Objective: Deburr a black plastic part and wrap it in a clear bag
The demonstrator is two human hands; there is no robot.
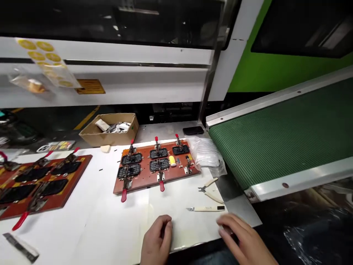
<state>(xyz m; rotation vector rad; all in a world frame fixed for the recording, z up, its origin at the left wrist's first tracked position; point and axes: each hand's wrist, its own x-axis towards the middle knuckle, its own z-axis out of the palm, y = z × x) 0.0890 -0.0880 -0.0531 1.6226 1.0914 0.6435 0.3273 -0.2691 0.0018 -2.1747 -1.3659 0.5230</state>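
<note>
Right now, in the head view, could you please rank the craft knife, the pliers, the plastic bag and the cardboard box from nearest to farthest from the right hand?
From the right hand:
1. Craft knife, just ahead of it.
2. Pliers, beyond the knife.
3. Plastic bag, farther back by the green belt.
4. Cardboard box, far back on the left.

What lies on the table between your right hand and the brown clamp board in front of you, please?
In the head view, a cream-handled craft knife and small cutting pliers lie between the right hand and the clamp board.
</note>
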